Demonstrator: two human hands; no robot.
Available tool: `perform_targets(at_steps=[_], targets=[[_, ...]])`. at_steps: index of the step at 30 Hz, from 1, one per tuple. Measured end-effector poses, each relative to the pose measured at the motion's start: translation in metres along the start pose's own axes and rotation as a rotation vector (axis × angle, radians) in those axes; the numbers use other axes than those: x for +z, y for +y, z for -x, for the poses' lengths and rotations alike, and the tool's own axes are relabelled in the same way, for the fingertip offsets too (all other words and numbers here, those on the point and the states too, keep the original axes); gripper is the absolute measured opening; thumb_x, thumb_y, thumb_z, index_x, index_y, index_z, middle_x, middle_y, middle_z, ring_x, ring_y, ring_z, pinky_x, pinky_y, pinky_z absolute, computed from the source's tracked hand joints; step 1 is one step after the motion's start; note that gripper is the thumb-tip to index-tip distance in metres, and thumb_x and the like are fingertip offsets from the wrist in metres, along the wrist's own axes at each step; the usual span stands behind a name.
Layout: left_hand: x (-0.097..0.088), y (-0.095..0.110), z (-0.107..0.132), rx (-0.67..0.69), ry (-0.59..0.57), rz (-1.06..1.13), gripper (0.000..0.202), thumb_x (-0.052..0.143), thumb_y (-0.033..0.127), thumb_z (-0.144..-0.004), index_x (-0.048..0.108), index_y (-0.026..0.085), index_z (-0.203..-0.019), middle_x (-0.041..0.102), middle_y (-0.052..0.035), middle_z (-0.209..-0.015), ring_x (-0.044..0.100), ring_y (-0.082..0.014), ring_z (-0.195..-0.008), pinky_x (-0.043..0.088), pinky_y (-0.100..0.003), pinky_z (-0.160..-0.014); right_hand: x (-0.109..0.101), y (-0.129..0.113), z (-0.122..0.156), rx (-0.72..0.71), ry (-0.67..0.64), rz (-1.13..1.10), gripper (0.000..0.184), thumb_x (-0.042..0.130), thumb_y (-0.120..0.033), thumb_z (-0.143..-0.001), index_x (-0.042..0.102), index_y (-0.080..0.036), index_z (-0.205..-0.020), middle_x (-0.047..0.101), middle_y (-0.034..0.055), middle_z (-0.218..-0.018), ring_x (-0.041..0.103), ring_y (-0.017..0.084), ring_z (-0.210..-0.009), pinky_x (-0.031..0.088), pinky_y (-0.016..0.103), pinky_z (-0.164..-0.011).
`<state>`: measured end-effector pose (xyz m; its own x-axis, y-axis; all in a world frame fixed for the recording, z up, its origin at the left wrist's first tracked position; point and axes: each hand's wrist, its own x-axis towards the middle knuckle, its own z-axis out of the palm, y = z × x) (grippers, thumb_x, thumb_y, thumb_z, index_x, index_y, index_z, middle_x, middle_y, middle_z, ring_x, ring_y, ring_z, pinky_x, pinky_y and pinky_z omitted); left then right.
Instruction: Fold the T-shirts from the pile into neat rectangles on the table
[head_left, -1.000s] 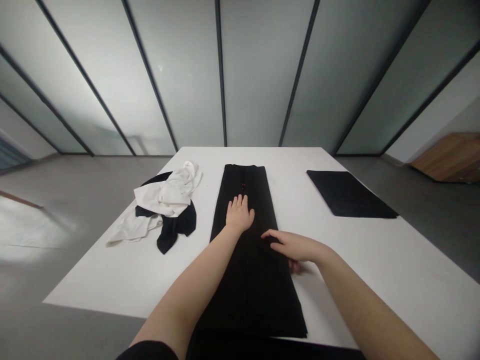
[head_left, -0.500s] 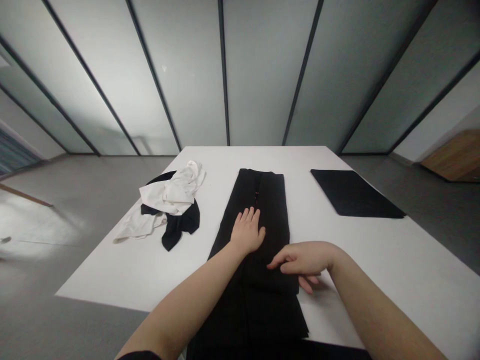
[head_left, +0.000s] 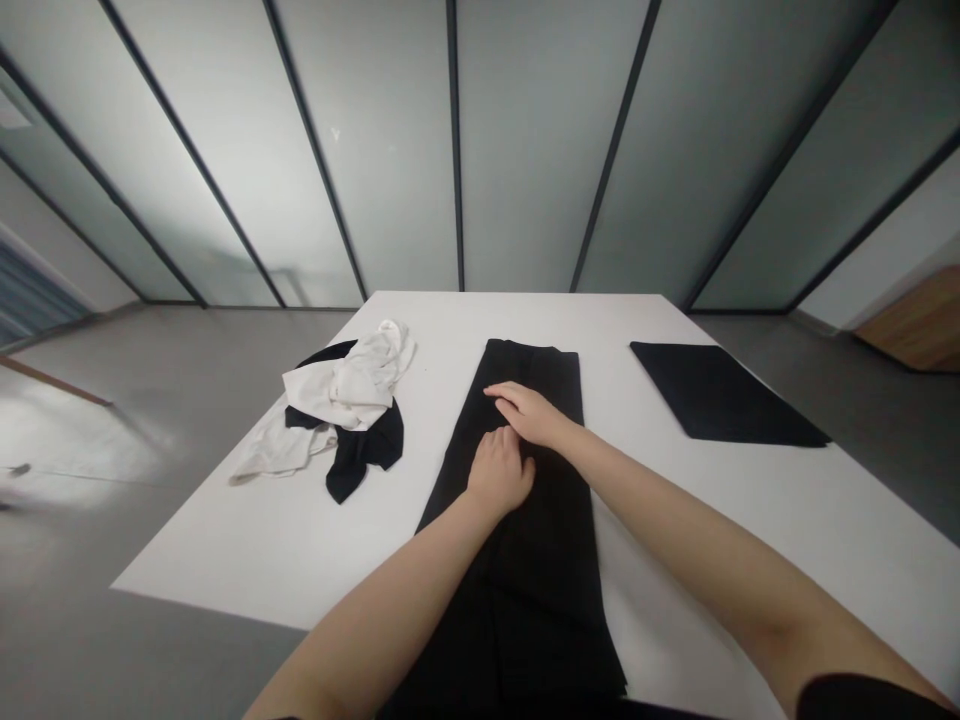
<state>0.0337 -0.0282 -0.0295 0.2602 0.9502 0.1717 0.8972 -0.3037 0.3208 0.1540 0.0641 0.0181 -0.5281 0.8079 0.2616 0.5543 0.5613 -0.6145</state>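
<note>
Two open hands are being rested palm-down on a long black garment, ungripping: the right hand is being stretched leftward, just far of the left hand.

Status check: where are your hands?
Left hand and right hand flat on long black garment, open. Crumpled white-and-black clothes lie apart from it on the white table.

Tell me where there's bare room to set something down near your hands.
Bare white table lies in front of the white-and-black clothes heap, left of the long black garment, and also between that garment and the flat black cloth. It's crowded on the garment, where the left hand and right hand sit close together.
</note>
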Motion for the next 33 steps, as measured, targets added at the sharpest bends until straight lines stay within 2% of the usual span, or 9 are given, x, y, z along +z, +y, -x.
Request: perform_targets(at_steps=[2, 5, 9, 15, 18, 21, 27, 30, 33], targets=[[-0.001, -0.001, -0.001, -0.019, 0.011, -0.009, 0.026, 0.056, 0.033, -0.101, 0.062, 0.015, -0.118, 0.067, -0.0161, -0.12, 0.063, -0.0319, -0.117, 0.05, -0.046, -0.106, 0.015, 0.01, -0.029, 0.011, -0.082, 0.14, 0.05, 0.04, -0.026, -0.107, 0.065, -0.014, -0.15, 0.057, 0.0147, -0.161, 0.049, 0.028, -0.153, 0.034, 0.045, -0.129], [-0.003, -0.003, -0.002, -0.002, 0.015, -0.028, 0.02, 0.059, 0.035, -0.1, 0.06, 0.018, -0.111, 0.064, -0.014, -0.118, 0.059, -0.0315, -0.113, 0.05, -0.047, -0.101, 0.033, 0.025, -0.06, 0.154, -0.243, 0.358, 0.062, 0.044, -0.037, -0.109, 0.046, -0.011, -0.165, 0.036, 0.017, -0.176, 0.029, 0.036, -0.164, 0.024, 0.05, -0.132], [-0.004, -0.006, -0.001, 0.023, 0.0, -0.043, 0.021, 0.061, 0.038, -0.1, 0.06, 0.019, -0.108, 0.062, -0.0136, -0.116, 0.057, -0.0317, -0.111, 0.05, -0.046, -0.1, 0.042, 0.043, -0.09, 0.308, -0.248, 0.493, 0.073, 0.036, -0.053, -0.112, 0.03, -0.014, -0.173, 0.02, 0.0178, -0.181, 0.017, 0.042, -0.166, 0.017, 0.055, -0.132], [-0.004, -0.009, -0.001, 0.035, -0.005, -0.036, 0.022, 0.061, 0.041, -0.1, 0.059, 0.02, -0.108, 0.06, -0.0121, -0.116, 0.055, -0.0314, -0.111, 0.049, -0.046, -0.099, 0.042, 0.062, -0.122, 0.453, -0.194, 0.507, 0.075, 0.032, -0.062, -0.11, 0.029, -0.025, -0.174, 0.016, 0.0109, -0.183, 0.013, 0.043, -0.166, 0.012, 0.055, -0.133], [-0.004, -0.009, -0.001, 0.042, -0.017, -0.042, 0.022, 0.061, 0.041, -0.101, 0.059, 0.02, -0.108, 0.06, -0.0118, -0.117, 0.054, -0.0312, -0.111, 0.048, -0.046, -0.101, 0.042, 0.068, -0.131, 0.515, -0.174, 0.511, 0.077, 0.032, -0.064, -0.108, 0.026, -0.026, -0.175, 0.014, 0.0102, -0.184, 0.012, 0.042, -0.167, 0.01, 0.056, -0.133], [-0.005, -0.009, -0.001, 0.041, -0.035, -0.031, 0.022, 0.061, 0.041, -0.101, 0.06, 0.021, -0.107, 0.06, -0.0116, -0.119, 0.054, -0.0308, -0.112, 0.047, -0.046, -0.101, 0.041, 0.073, -0.136, 0.587, -0.154, 0.494, 0.077, 0.03, -0.063, -0.108, 0.025, -0.027, -0.176, 0.011, 0.0106, -0.184, 0.008, 0.042, -0.167, 0.009, 0.063, -0.132], [-0.005, -0.012, 0.001, 0.07, -0.019, -0.036, 0.024, 0.06, 0.043, -0.101, 0.062, 0.021, -0.107, 0.061, -0.0108, -0.12, 0.054, -0.0304, -0.112, 0.047, -0.045, -0.103, 0.036, 0.085, -0.145, 0.745, -0.091, 0.458, 0.082, 0.029, -0.069, -0.106, 0.02, -0.028, -0.177, 0.006, 0.0101, -0.185, 0.009, 0.049, -0.165, 0.007, 0.067, -0.131], [-0.006, -0.012, 0.001, 0.079, -0.007, -0.043, 0.025, 0.061, 0.044, -0.1, 0.063, 0.02, -0.107, 0.061, -0.0106, -0.119, 0.054, -0.03, -0.112, 0.047, -0.045, -0.102, 0.037, 0.091, -0.146, 0.745, -0.085, 0.454, 0.082, 0.03, -0.065, -0.107, 0.02, -0.023, -0.177, 0.008, 0.0127, -0.184, 0.007, 0.049, -0.166, 0.006, 0.065, -0.132], [-0.005, -0.012, 0.001, 0.081, 0.008, -0.055, 0.027, 0.062, 0.045, -0.1, 0.064, 0.02, -0.108, 0.061, -0.0104, -0.12, 0.055, -0.0301, -0.112, 0.048, -0.045, -0.102, 0.037, 0.098, -0.144, 0.585, -0.037, 0.42, 0.079, 0.035, -0.059, -0.107, 0.033, -0.015, -0.173, 0.019, 0.0174, -0.181, 0.01, 0.048, -0.166, 0.007, 0.067, -0.132]])
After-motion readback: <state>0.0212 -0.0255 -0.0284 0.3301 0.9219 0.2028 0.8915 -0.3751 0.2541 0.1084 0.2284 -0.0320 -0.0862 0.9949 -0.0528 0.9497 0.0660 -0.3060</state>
